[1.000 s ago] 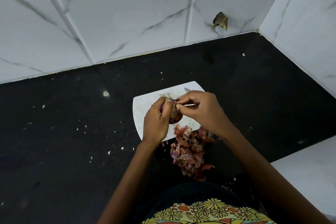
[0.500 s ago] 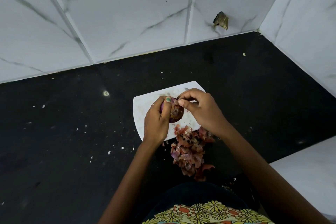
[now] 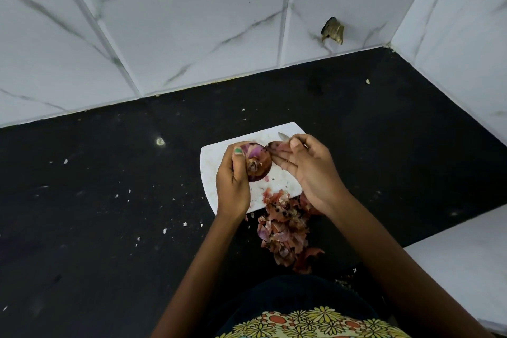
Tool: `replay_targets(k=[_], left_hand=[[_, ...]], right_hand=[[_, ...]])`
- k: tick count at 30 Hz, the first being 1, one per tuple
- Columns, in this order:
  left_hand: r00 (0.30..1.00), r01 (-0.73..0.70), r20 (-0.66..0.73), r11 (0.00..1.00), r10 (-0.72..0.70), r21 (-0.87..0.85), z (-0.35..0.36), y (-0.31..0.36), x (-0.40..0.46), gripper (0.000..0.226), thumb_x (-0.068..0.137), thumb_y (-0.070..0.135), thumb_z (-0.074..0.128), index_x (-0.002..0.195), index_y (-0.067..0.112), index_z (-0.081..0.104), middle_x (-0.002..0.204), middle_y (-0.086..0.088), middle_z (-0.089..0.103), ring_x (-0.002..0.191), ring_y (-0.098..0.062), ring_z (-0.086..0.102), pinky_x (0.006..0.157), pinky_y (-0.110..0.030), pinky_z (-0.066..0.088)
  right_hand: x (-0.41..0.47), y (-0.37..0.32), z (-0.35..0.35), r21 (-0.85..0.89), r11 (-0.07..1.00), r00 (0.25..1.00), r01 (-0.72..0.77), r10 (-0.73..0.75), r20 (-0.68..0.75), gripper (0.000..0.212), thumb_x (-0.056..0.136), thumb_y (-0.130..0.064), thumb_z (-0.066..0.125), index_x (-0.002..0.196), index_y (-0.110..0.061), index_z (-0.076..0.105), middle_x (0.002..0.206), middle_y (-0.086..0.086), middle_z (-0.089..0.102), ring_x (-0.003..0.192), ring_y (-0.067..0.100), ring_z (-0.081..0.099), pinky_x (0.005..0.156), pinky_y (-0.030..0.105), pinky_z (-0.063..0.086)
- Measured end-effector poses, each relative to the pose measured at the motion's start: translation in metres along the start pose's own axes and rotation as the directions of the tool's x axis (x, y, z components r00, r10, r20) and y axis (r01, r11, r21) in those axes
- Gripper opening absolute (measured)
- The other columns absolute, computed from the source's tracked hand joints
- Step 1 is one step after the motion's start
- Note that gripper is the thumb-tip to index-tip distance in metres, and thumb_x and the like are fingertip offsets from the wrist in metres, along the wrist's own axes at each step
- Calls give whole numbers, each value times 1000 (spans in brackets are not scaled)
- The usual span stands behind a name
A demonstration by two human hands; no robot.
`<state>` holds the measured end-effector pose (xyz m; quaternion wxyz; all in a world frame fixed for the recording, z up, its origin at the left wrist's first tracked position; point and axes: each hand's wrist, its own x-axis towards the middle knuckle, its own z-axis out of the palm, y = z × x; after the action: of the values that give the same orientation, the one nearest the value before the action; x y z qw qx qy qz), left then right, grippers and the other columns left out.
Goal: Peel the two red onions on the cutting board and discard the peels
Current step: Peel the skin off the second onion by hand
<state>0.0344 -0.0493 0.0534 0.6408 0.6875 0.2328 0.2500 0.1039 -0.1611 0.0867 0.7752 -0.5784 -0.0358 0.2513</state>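
Now left hand [image 3: 233, 186] holds onion [image 3: 258, 163] over board [image 3: 219, 151].

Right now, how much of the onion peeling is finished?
Done: a pile of peels lies by the cutting board. In hand: the left hand holds a partly peeled onion; the right hand pinches a peel strip. Left: finishing and discarding peels.

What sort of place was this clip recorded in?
Most likely a home kitchen corner: a black stone countertop meets white marble-look wall tiles, and a white cutting board lies there beside a pile of onion peels.
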Motion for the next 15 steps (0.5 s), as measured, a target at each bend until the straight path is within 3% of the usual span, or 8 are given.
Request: replay_targets(k=[2,4,6,8,11,13,15], left_hand=[[1000,26,1,999,-26,-38,0,3,-1,37,106,15,23,95,18,57,88,5,61,79,6,62,68,-10,48],[998,70,7,996,-70,-53,1,4,-1,39,106,14,19,99,13,57,89,4,59,80,7,61,67,-8,47],[991,134,10,990,-133,-47,1,5,0,40,106,19,17,99,17,57,91,3,59,82,2,60,64,-11,47],[970,241,29,969,-240,-58,4,3,1,41,106,33,18,97,26,58,96,2,62,88,-8,60,65,-21,48],[939,340,88,936,-333,-87,5,2,-1,47,92,60,28,104,28,61,109,-3,66,99,-19,63,72,-33,50],[940,331,125,939,-318,-97,4,4,-3,37,88,57,38,105,30,58,110,0,63,102,-19,61,70,-30,48],[944,305,161,947,-288,-98,3,8,-5,24,88,49,42,102,33,54,108,5,60,101,-17,59,69,-28,46]], right_hand=[[-1,-1,-3,53,998,996,-26,30,-80,15,100,-7,43,103,2,54,89,14,67,82,21,71,76,30,59],[0,5,-9,-229,973,990,7,-39,-137,14,98,-7,48,99,2,59,83,10,68,68,16,69,64,25,58],[3,13,-16,-572,819,988,34,-113,-103,14,97,-7,50,97,-2,63,80,5,68,65,14,67,60,23,56],[5,18,-21,-768,640,998,35,-67,-11,20,96,-3,46,96,-7,65,81,0,67,73,14,68,68,26,58],[4,20,-20,-890,447,995,93,-12,97,30,94,2,42,101,-9,69,98,0,68,94,12,64,86,23,50],[2,17,-14,-870,472,989,141,-104,104,28,93,0,43,98,-8,69,102,2,68,97,12,62,84,21,48],[0,10,-8,-796,581,977,169,-205,58,23,92,-3,46,95,-7,68,94,2,67,86,12,62,75,23,49]])
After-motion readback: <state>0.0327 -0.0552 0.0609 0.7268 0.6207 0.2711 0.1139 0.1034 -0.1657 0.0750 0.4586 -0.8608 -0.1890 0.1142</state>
